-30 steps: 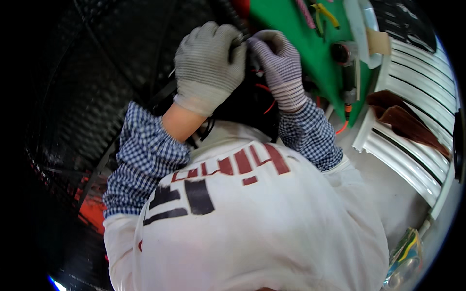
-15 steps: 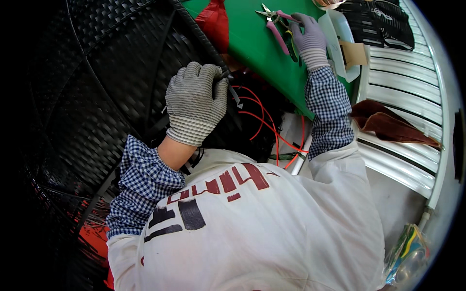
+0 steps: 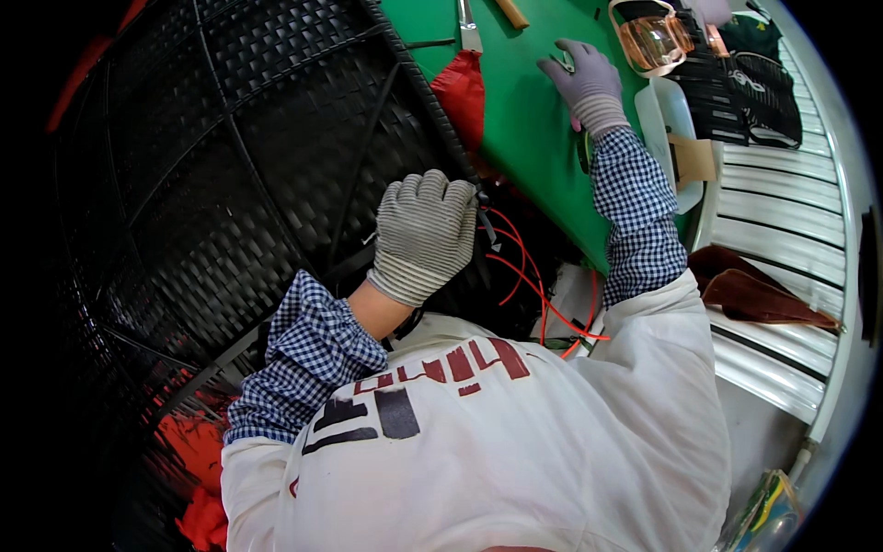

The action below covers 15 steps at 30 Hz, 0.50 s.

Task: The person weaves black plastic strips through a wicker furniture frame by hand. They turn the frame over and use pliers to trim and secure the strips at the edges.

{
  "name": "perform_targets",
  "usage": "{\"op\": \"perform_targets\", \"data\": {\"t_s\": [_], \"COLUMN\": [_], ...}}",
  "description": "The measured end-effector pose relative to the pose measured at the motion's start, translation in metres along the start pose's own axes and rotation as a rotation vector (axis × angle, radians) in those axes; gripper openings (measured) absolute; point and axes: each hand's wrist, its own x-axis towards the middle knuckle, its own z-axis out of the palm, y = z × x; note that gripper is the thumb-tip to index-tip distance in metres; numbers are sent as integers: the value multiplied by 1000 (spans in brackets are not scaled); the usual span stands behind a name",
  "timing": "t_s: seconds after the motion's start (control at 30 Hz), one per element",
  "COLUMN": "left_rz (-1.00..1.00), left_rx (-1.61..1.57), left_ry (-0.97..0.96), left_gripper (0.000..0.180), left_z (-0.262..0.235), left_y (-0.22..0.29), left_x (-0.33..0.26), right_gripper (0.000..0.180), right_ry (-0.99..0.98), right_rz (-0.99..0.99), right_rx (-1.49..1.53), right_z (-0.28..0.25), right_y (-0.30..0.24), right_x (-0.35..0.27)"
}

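Altogether, left hand (image 3: pixel 425 237) at one wicker panel (image 3: pixel 276 175), right hand (image 3: pixel 589 78) at one tool (image 3: pixel 567 63).

The right hand (image 3: pixel 589 81) is partly concealing a metal-tipped tool (image 3: pixel 567 63); the left hand (image 3: pixel 425 237) is masking the woven panel's rim (image 3: pixel 429 106); the upper border is cropping a wooden handle (image 3: pixel 512 13).

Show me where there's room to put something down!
Bare green tabletop lies between the red cloth and the gloved right hand. White slats look free between the black bundle and the brown cloth. It's crowded around the pale tub, with cardboard and the black bundle close by.
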Motion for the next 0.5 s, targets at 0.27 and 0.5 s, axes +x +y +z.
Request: {"op": "perform_targets", "data": {"t_s": [0.27,0.5], "left_rz": [18,-30], "left_rx": [-17,-2], "left_ry": [50,55], "left_gripper": [14,14], "left_z": [14,29], "left_y": [-17,-32], "left_x": [-13,-29], "right_gripper": [50,40], "right_ry": [-137,-260], "right_rz": [208,330], "right_rx": [404,576], "right_z": [11,64], "right_y": [-114,-95], "right_x": [61,70]}}
